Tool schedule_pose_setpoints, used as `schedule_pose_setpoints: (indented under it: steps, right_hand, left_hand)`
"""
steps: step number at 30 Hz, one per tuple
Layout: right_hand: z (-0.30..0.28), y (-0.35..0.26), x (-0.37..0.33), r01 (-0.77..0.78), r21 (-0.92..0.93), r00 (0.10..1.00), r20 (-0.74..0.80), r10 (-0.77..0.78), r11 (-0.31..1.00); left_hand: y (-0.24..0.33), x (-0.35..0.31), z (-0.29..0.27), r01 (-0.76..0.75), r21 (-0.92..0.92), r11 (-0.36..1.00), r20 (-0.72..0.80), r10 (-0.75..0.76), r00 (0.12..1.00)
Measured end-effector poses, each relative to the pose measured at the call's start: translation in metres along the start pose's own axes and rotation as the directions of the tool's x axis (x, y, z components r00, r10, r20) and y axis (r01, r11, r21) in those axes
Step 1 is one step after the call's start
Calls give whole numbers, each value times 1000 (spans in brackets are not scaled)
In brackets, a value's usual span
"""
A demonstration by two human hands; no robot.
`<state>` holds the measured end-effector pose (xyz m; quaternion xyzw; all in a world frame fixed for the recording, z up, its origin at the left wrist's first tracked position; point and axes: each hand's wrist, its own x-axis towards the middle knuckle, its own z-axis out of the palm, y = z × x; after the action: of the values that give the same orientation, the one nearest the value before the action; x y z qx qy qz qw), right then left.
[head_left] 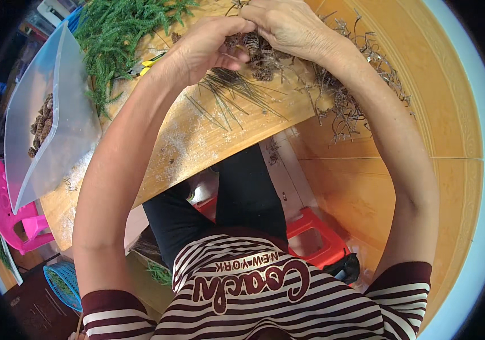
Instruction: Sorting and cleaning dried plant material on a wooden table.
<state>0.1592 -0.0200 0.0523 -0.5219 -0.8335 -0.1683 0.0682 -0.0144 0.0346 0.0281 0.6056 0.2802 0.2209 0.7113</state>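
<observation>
At the far edge of the view, my left hand (pixel 211 46) and my right hand (pixel 285 27) meet, with thumbs and fingertips pinched together. Whatever lies between the fingertips is too covered to make out. Just below them is a brown pine cone (pixel 252 43) among dry twigs; I cannot tell whether it is held or resting on the table. A smaller pine cone (pixel 263 74) lies nearer to me. Long green pine needles (pixel 232 96) are spread on the wooden table (pixel 197 141) under my left hand.
Green artificial pine branches (pixel 120 34) cover the table's far left, beside a yellow-handled tool (pixel 150 62). A translucent plastic bin (pixel 78 122) with pine cones stands at left. Tangled dry twigs (pixel 347 102) hang past the right edge. Below are a red stool (pixel 327 241) and a pink chair (pixel 7 195).
</observation>
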Motion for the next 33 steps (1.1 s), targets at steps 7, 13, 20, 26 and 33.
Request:
schedule_pose_setpoints:
  steps: [7,13,20,26,33]
  right_hand:
    - [-6,0,-2,121,-64,979,-155,-130,991]
    - [-7,-3,15,-22,-307,992,109,58,951]
    - [10,-2,15,-84,-322,995,-73,64,943]
    - [7,-10,22,-102,-202,995,-41,95,974]
    - [38,57,14,-250,-224,967,-103,232,942]
  left_hand:
    - [2,5,-9,70,38,997,49,-72,996]
    - [5,2,4,77,168,983,62,-88,994]
    - [-4,-13,23,135,6,991,34,-135,990]
    - [-12,-21,23,235,-259,937,70,-225,972]
    - [-5,-65,71,197,69,978,352,-209,912]
